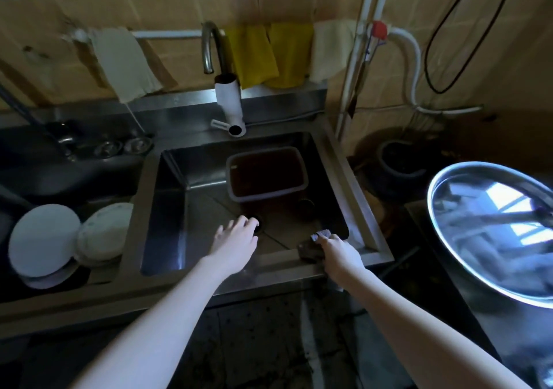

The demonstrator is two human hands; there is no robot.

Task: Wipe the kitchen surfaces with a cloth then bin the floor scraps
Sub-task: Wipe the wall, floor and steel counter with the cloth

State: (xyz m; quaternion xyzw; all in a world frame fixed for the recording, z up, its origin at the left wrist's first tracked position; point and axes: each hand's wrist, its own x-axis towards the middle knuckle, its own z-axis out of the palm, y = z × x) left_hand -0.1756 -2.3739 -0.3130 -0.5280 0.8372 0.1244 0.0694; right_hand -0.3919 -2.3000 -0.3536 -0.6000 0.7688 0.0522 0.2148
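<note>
A steel sink (371, 248) fills the middle of the view. My left hand (235, 240) reaches into the basin with relaxed fingers, its tips at the drain hole (259, 222). My right hand (339, 252) grips a small dark cloth or scouring pad (311, 251) at the sink's front right rim; a pale bit of it shows above my fingers. On a white rail behind the tap hang two yellow cloths (266, 53), a white cloth (125, 62) and a cream one (329, 47).
A plastic tub of brown liquid (266, 174) stands in the basin's back. A tap (227, 89) rises behind it. White plates (45, 239) lean at the left. A large steel bowl (496, 233) sits on the right. Dark floor (269, 343) lies below.
</note>
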